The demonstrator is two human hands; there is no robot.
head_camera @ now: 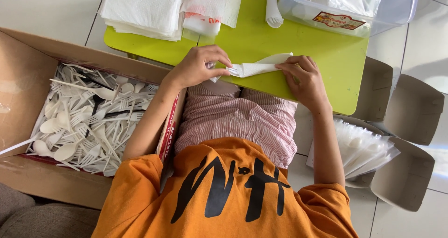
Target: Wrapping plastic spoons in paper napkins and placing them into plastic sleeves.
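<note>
Two hands: left [198, 67], right [305, 81]. One rolled napkin bundle [252, 69] between them. One green surface [340, 65]. One napkin stack [144, 9] far left. One clear plastic tub [396, 9] far right. One cardboard box [28, 79] left, white plastic forks and spoons [88, 116] too many to count. One pile of wrapped packs [364, 149] right.

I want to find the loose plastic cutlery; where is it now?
In the head view, the white plastic forks and spoons lie in the open cardboard box on the floor, beside the left forearm and left of the green table.
</note>
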